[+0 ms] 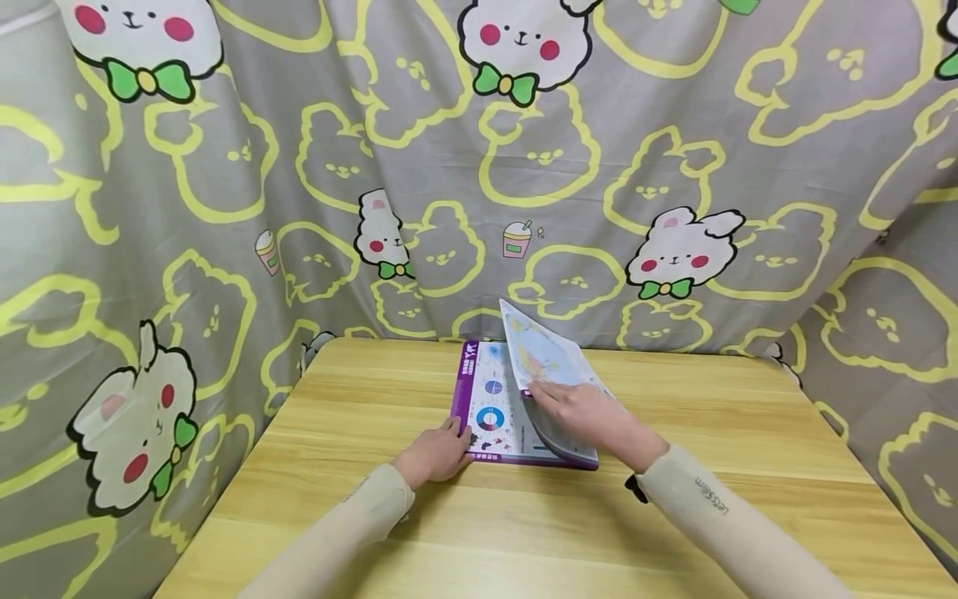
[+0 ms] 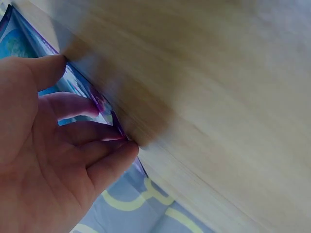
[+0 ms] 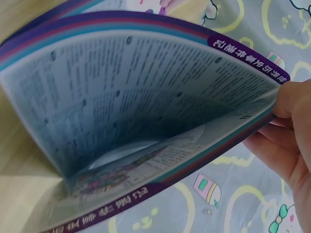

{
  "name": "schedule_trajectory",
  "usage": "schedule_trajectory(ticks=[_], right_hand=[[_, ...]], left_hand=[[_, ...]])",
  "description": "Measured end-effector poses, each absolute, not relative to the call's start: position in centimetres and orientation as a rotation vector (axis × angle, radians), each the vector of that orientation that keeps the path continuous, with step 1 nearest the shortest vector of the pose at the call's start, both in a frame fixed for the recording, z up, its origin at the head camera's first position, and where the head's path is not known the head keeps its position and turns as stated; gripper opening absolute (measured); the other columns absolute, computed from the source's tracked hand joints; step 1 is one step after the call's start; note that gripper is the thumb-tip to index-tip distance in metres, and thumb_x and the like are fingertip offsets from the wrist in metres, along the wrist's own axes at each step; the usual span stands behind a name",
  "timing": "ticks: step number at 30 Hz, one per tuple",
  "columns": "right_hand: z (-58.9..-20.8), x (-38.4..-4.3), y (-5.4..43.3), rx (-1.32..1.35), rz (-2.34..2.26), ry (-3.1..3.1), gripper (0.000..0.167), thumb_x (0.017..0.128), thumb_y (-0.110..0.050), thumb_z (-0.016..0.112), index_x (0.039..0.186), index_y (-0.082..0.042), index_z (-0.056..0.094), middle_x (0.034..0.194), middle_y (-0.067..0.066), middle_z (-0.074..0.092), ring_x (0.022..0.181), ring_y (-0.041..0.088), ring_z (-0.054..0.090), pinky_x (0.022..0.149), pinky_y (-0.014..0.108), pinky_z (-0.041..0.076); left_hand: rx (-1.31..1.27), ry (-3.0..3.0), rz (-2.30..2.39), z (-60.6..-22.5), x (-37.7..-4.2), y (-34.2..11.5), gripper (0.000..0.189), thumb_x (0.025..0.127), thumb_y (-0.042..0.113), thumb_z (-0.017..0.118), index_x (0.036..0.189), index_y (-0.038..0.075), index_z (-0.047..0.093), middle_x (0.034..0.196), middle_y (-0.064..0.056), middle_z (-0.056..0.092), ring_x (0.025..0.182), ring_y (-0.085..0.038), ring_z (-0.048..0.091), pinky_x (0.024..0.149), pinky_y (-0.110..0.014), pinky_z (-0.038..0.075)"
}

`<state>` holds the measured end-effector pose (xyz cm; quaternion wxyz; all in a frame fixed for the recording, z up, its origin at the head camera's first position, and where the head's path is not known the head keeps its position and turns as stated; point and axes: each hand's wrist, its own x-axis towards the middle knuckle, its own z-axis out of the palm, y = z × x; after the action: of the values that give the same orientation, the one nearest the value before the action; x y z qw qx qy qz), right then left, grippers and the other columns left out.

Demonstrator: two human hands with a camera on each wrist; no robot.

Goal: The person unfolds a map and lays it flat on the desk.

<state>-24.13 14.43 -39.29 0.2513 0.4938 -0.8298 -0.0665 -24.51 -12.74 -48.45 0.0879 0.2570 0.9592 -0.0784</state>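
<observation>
A folded map sheet (image 1: 479,403) with a purple border, charts and small print lies on the wooden table. One flap (image 1: 546,353), printed with a world map, stands raised and tilted. My right hand (image 1: 580,412) pinches that flap at its edge. In the right wrist view, curved layers of the sheet (image 3: 121,73), covered in text, spread apart from the pinched edge under the right hand (image 3: 291,126). At the near left corner, my left hand (image 1: 436,453) rests on the sheet's edge. The left wrist view shows the left hand (image 2: 53,155) with slightly bent fingers touching that edge.
The wooden table (image 1: 359,399) extends around the sheet on every side. A grey curtain (image 1: 449,158) with yellow outlines and white rabbit figures hangs behind the table and along both sides. Something small and black (image 1: 636,489) shows at the right cuff.
</observation>
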Motion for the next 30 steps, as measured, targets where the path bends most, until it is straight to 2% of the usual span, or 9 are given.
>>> schedule_trajectory(ticks=[6, 10, 14, 16, 18, 21, 23, 28, 30], right_hand=[[-39.1, -24.0, 16.4, 1.338, -0.089, -2.208, 0.035, 0.090, 0.002, 0.052, 0.125, 0.003, 0.058, 0.120, 0.018, 0.062, 0.100, 0.030, 0.065, 0.072, 0.041, 0.056], [-38.7, -23.7, 17.4, 1.309, -0.083, -2.232, 0.047, 0.080, 0.006, 0.068, 0.126, 0.002, 0.058, 0.119, 0.018, 0.062, 0.097, 0.030, 0.066, 0.070, 0.040, 0.056], [-38.6, -23.8, 18.4, 1.293, -0.060, -2.209, 0.050, 0.077, 0.005, 0.072, 0.125, 0.003, 0.058, 0.118, 0.019, 0.063, 0.094, 0.032, 0.066, 0.069, 0.041, 0.056], [-38.7, -23.8, 18.8, 1.295, -0.049, -2.187, 0.037, 0.088, 0.003, 0.063, 0.125, 0.004, 0.058, 0.117, 0.019, 0.063, 0.094, 0.032, 0.066, 0.069, 0.041, 0.056], [-38.7, -23.8, 19.2, 1.298, -0.036, -2.165, 0.030, 0.100, -0.004, 0.044, 0.124, 0.005, 0.058, 0.117, 0.020, 0.063, 0.093, 0.033, 0.066, 0.068, 0.042, 0.056], [-38.8, -23.7, 19.7, 1.297, -0.010, -2.140, 0.054, 0.105, -0.018, 0.013, 0.124, 0.005, 0.058, 0.115, 0.020, 0.064, 0.091, 0.033, 0.066, 0.066, 0.041, 0.056], [-38.7, -23.6, 20.0, 1.291, 0.004, -2.132, 0.062, 0.103, -0.020, 0.006, 0.124, 0.005, 0.058, 0.115, 0.020, 0.064, 0.090, 0.033, 0.067, 0.065, 0.041, 0.056], [-38.6, -23.3, 20.9, 1.272, 0.015, -2.145, 0.057, 0.103, -0.019, 0.011, 0.126, 0.006, 0.056, 0.116, 0.021, 0.063, 0.090, 0.034, 0.066, 0.065, 0.042, 0.056], [-38.6, -23.1, 21.3, 1.267, 0.014, -2.163, 0.041, 0.104, -0.013, 0.027, 0.127, 0.005, 0.055, 0.117, 0.021, 0.063, 0.091, 0.035, 0.066, 0.066, 0.042, 0.056]], left_hand=[[0.772, 2.857, -0.219, -48.5, -24.6, -13.1, 0.056, 0.098, 0.039, 0.047, 0.139, 0.000, 0.045, 0.142, -0.025, 0.039, 0.133, -0.036, 0.036, 0.102, -0.045, 0.039], [0.775, 2.862, -0.233, -48.5, -24.6, -13.3, 0.056, 0.098, 0.038, 0.047, 0.138, 0.000, 0.045, 0.142, -0.025, 0.040, 0.132, -0.036, 0.036, 0.102, -0.045, 0.040], [0.782, 2.866, -0.235, -48.4, -24.5, -13.5, 0.055, 0.098, 0.037, 0.048, 0.138, -0.001, 0.045, 0.141, -0.026, 0.040, 0.132, -0.037, 0.037, 0.101, -0.045, 0.040], [0.781, 2.868, -0.224, -48.4, -24.5, -13.6, 0.055, 0.098, 0.037, 0.048, 0.138, -0.002, 0.045, 0.141, -0.027, 0.040, 0.131, -0.037, 0.037, 0.101, -0.046, 0.040], [0.776, 2.867, -0.213, -48.4, -24.5, -13.7, 0.056, 0.098, 0.037, 0.048, 0.138, -0.002, 0.045, 0.141, -0.027, 0.040, 0.132, -0.037, 0.037, 0.102, -0.046, 0.040], [0.766, 2.866, -0.191, -48.4, -24.3, -13.9, 0.056, 0.098, 0.038, 0.048, 0.138, -0.002, 0.045, 0.141, -0.027, 0.039, 0.132, -0.038, 0.036, 0.102, -0.046, 0.039], [0.758, 2.866, -0.176, -48.3, -24.2, -14.0, 0.057, 0.098, 0.038, 0.047, 0.138, -0.002, 0.044, 0.141, -0.027, 0.039, 0.132, -0.038, 0.036, 0.102, -0.046, 0.039], [0.751, 2.871, -0.161, -48.3, -24.2, -14.2, 0.056, 0.098, 0.037, 0.048, 0.138, -0.002, 0.044, 0.141, -0.028, 0.039, 0.132, -0.038, 0.036, 0.102, -0.047, 0.039], [0.745, 2.873, -0.158, -48.3, -24.2, -14.4, 0.056, 0.098, 0.037, 0.049, 0.138, -0.003, 0.045, 0.141, -0.028, 0.039, 0.132, -0.038, 0.036, 0.102, -0.047, 0.039]])
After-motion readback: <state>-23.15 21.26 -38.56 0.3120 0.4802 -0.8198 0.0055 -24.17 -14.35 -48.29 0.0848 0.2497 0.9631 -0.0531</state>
